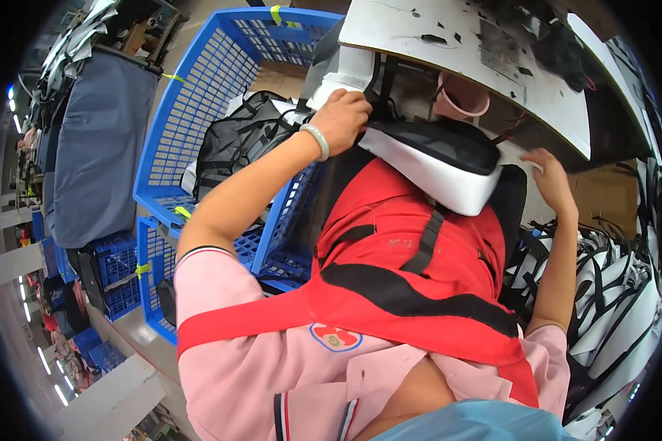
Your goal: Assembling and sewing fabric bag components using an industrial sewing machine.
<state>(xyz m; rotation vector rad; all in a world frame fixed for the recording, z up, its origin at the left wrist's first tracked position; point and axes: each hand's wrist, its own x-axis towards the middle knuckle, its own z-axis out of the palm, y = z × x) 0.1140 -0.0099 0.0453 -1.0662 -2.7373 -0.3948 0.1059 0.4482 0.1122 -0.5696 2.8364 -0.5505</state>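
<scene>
The left hand (340, 121), with a pale bangle (315, 142) at its wrist, reaches over the side of a large blue plastic crate (191, 110). Its fingers are curled at the lower edge of a white fabric piece (338, 87); whether they pinch it cannot be told. A black-and-white fabric bag (438, 165) lies across the person's lap on a red apron (390, 220), its black mesh-like top facing up and its white side toward the person, one end just beside the left wrist. The right hand (550, 176) is slightly blurred, its fingers loosely bent and partly open with nothing visible in them, apart from the bag's other end. Inside the crate lie black and gray bags (243, 143) with straps. Beyond the lap stands a white-topped table (456, 44) with small dark scraps on it, and a pink bucket (461, 99) sits below its edge. White pieces with black straps (603, 294) are heaped beside the right forearm.
</scene>
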